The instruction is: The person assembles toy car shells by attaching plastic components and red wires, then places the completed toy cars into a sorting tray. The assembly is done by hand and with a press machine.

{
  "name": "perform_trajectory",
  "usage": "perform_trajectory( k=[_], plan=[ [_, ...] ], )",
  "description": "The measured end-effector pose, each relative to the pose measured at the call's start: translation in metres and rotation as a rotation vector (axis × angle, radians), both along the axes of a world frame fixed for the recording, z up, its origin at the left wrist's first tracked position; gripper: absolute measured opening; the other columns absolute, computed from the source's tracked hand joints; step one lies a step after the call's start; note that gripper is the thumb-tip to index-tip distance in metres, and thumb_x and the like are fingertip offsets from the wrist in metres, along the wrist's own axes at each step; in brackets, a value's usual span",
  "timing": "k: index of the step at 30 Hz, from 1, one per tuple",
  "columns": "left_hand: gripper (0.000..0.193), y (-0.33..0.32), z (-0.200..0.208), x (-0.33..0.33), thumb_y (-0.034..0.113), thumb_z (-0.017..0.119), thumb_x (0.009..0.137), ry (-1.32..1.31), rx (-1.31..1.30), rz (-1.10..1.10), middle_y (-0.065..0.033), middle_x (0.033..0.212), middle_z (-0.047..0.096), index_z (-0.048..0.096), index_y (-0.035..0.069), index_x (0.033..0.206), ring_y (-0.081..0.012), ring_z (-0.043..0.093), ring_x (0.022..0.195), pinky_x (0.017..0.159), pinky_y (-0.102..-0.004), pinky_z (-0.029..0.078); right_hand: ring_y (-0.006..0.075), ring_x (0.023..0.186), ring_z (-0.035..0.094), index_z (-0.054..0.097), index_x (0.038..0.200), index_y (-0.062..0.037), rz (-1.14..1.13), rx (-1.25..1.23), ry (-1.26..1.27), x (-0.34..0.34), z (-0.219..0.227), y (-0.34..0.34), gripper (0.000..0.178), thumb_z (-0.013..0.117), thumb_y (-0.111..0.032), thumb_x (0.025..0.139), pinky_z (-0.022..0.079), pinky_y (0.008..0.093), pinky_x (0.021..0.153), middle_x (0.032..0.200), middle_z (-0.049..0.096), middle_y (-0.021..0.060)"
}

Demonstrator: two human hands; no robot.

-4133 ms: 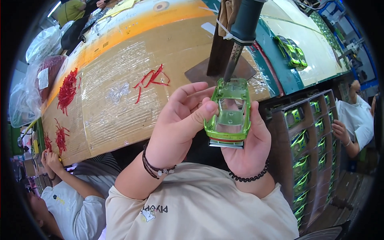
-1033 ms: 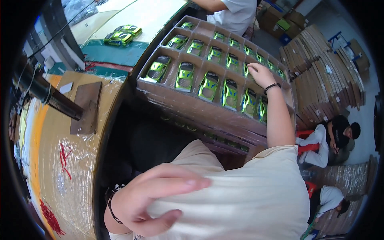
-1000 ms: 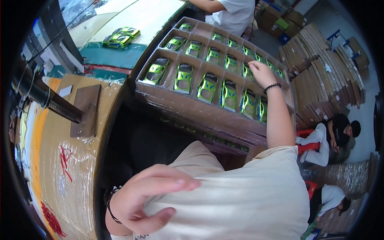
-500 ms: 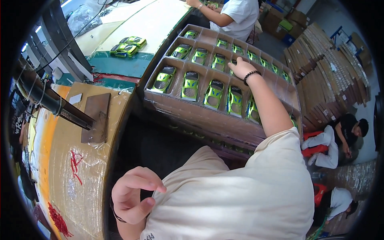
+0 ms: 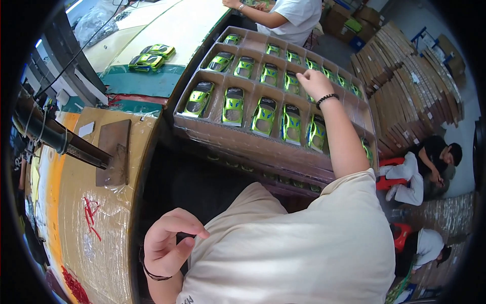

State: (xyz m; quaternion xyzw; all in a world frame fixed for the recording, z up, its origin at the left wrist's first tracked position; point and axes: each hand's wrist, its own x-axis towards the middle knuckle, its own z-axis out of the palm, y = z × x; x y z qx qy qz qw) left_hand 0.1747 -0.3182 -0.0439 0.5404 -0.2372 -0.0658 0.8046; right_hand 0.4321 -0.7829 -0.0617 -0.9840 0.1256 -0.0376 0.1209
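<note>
Lime-green toy car bodies with black and blue markings, such as one toy car body point(image 5: 264, 115), lie in the compartments of a clear plastic tray point(image 5: 202, 124) on top of a stack. My right hand point(image 5: 317, 85) is over the middle row, its bent fingertips just right of another toy car body point(image 5: 292, 81). It appears to hold nothing, though its underside is hidden. Below its wrist a bit of green shows in the neighbouring compartment. My left hand point(image 5: 169, 245) hovers by my lap with curled fingers, thumb and index finger apart, nothing between them.
Left of me stands a tape-covered workbench point(image 5: 109, 258) with a metal plate point(image 5: 112, 152) and red strips point(image 5: 91, 215). More toy car bodies point(image 5: 147, 62) rest on the green-edged table. A co-worker point(image 5: 288, 20) is beyond the tray; stacked flat cardboard point(image 5: 405, 86) and seated people are at right.
My right hand has shifted right across the tray, off a toy car body that now shows in its compartment. My left hand stays nearly as it was. The whole view has shifted slightly.
</note>
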Motion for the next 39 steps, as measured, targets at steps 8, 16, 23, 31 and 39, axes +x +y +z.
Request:
perform_trajectory(
  k=[8, 16, 23, 31, 39],
  plan=[
    [0.037, 0.002, -0.005, -0.004, -0.02, 0.047, 0.076, 0.016, -0.012, -0.058, -0.0167, 0.1, 0.07, 0.065, -0.005, 0.105, -0.0232, 0.065, 0.091, 0.082, -0.0317, 0.05, 0.0375, 0.102, 0.067, 0.058, 0.111, -0.003, -0.016, 0.063, -0.077, 0.013, -0.024, 0.02, 0.053, 0.066, -0.049, 0.084, 0.051, 0.0454, 0.091, 0.11, 0.069, 0.0213],
    [0.036, 0.001, -0.012, -0.006, -0.02, 0.046, 0.079, 0.092, -0.056, -0.084, -0.017, 0.101, 0.068, 0.064, -0.005, 0.106, -0.0238, 0.065, 0.092, 0.084, -0.0331, 0.05, 0.0336, 0.105, 0.067, 0.064, 0.111, -0.0047, -0.092, 0.0, -0.066, 0.009, -0.013, 0.034, 0.052, 0.07, -0.045, 0.078, 0.053, 0.0441, 0.091, 0.11, 0.07, 0.0206],
    [0.041, 0.006, -0.013, -0.006, -0.022, 0.044, 0.077, 0.067, -0.06, -0.183, -0.0175, 0.103, 0.069, 0.064, -0.006, 0.109, -0.0252, 0.065, 0.097, 0.086, -0.0334, 0.05, 0.0298, 0.094, 0.071, 0.068, 0.102, -0.0012, -0.122, 0.191, -0.111, 0.015, -0.01, 0.0, 0.051, 0.072, -0.046, 0.078, 0.055, 0.0405, 0.084, 0.102, 0.072, 0.0201],
    [0.043, 0.004, -0.016, 0.002, -0.023, 0.045, 0.077, 0.047, -0.043, -0.262, -0.017, 0.104, 0.069, 0.064, -0.006, 0.112, -0.0252, 0.066, 0.099, 0.088, -0.0336, 0.05, 0.0112, 0.079, 0.063, 0.049, 0.134, 0.001, -0.036, 0.918, -0.262, -0.015, 0.05, 0.035, 0.049, 0.062, -0.024, 0.093, 0.057, 0.0278, 0.066, 0.104, 0.064, 0.0056],
    [0.046, -0.01, -0.013, 0.003, -0.014, 0.054, 0.082, 0.131, -0.041, -0.074, -0.0163, 0.123, 0.059, 0.054, -0.002, 0.127, -0.0219, 0.059, 0.11, 0.092, -0.0361, 0.047, 0.0107, 0.103, 0.062, 0.04, 0.145, -0.0046, 0.807, 1.398, -0.109, -0.106, 0.053, 0.15, 0.06, 0.068, -0.016, 0.094, 0.053, 0.0263, 0.085, 0.121, 0.06, 0.0053]
  ],
)
